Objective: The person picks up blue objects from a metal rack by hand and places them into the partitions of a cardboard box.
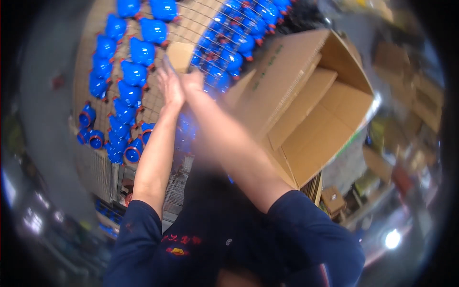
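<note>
My left hand [170, 88] reaches over the wire mesh rack with its fingers stretched out and pressed flat together. Close on its right is my right hand [192, 80], blurred, with its fingers partly hidden. Just beyond both hands shows a small tan cardboard piece [180, 56]; whether either hand grips it I cannot tell. Glossy blue rounded pieces with red ends [142, 51] stand in rows left of my hands. More of these blue pieces [232, 60] lie packed to the right, under mesh wires.
A large open cardboard box [315, 138] lies tilted at the right, its flaps and inside showing. Several blue pieces with red-rimmed mouths [133, 152] sit at the rack's near left. A smaller carton [333, 198] stands below the large box. A grey floor [45, 110] runs along the left.
</note>
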`<state>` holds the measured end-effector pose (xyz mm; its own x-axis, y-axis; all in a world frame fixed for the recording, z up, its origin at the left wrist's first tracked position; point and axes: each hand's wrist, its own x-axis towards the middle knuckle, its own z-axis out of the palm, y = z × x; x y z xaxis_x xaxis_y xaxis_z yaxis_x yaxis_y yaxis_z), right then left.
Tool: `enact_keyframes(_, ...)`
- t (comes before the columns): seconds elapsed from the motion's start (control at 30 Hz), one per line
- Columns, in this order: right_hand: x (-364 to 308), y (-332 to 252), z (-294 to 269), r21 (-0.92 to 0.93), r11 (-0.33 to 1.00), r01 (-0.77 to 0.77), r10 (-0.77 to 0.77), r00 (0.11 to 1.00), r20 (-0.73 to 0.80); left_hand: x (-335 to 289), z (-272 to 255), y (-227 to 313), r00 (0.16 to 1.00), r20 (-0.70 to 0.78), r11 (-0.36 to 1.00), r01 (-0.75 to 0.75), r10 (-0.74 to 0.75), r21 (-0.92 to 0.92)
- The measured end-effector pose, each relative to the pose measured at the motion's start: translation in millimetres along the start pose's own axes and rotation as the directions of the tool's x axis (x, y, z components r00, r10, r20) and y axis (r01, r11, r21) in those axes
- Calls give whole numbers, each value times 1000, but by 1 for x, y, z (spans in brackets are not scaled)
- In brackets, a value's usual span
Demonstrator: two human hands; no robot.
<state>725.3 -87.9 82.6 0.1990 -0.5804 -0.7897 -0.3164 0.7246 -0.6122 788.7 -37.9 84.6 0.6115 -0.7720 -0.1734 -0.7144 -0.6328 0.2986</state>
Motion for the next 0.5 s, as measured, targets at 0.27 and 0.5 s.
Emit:
enact_keyframes(0.27, -240, -25, -179, -374, 262, 890, -937, 327, 120, -8, -18, 28, 996, -92, 999, 23, -20, 32)
enact_keyframes(0.5, -289, 115, -311, -882, 256, 397, -505, 832, 228, -8, -74, -11, 996, -92, 910, -18, -22, -414)
